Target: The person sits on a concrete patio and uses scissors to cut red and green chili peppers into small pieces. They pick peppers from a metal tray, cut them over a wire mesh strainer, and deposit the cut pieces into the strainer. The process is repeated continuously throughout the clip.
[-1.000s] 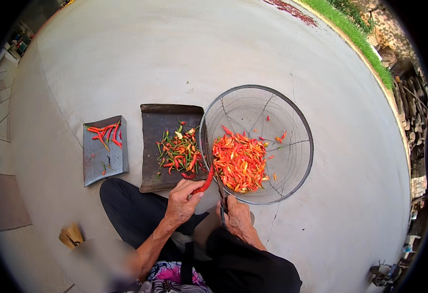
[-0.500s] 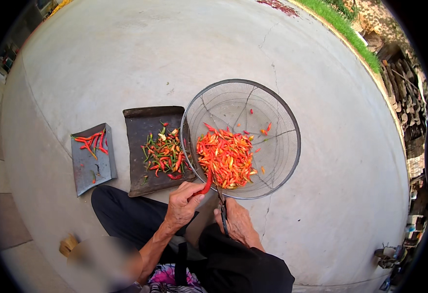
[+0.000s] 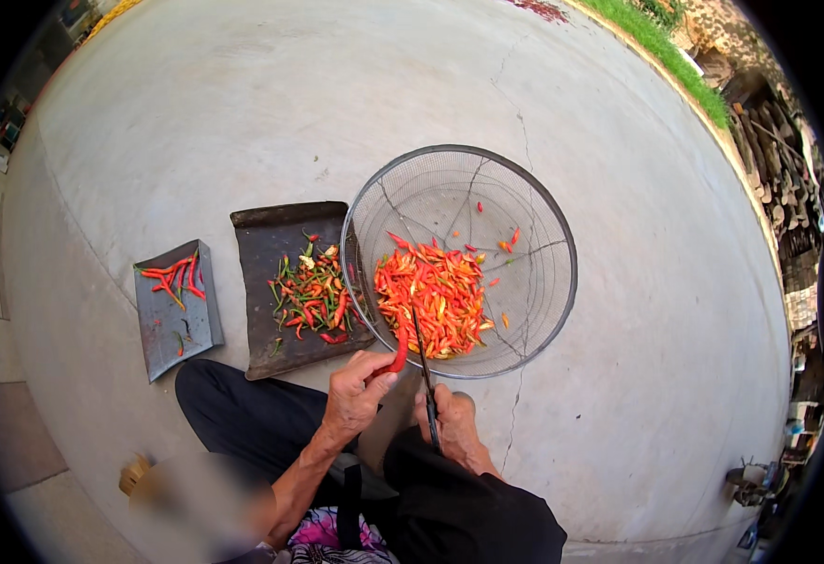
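Red chilli (image 3: pixel 401 352) beside probable scissors (image 3: pixel 427 380)

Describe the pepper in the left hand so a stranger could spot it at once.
Find the big round mesh basket, then go to its near rim, where the two hands are. The left hand holds a long red pepper, just left of the dark scissors in the right hand. It alone is gripped by a hand; the pepper heap beyond lies loose.
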Tool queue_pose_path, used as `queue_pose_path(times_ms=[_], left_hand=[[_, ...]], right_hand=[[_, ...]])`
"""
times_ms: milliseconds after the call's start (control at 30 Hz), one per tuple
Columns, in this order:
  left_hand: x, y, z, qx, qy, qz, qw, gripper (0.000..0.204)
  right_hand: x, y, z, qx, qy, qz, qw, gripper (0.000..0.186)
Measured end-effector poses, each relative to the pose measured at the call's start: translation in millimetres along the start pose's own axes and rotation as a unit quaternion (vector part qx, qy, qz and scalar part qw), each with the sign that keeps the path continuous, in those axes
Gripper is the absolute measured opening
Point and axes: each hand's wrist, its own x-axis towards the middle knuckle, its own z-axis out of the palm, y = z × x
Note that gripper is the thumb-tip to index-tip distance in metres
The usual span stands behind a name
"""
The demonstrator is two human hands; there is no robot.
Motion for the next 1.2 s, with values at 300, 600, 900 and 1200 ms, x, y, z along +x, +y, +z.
queue_pose_path(times_ms=[300,600,900,1200], left_hand=[[-1,-5,2,-0.079,0.005,-0.077,0.994,0.023],[2,-9,2,0.033,0.019,0.035,0.999,0.024],[1,-6,7,-0.025,0.006,-0.022,0.999,0.024],[2,-15,13,-0.082,0.028,-0.037,0.996,0.025]], right_hand=[[0,-7,-13,-0.029,-0.066,-0.009,0.997,0.032],[8,-11,-12,-0.084,-0.065,-0.039,0.994,0.03],[0,9,6,0.077,0.022,0.048,0.996,0.027],[0,-6,-11,-0.048,-0.106,0.027,0.993,0.032]])
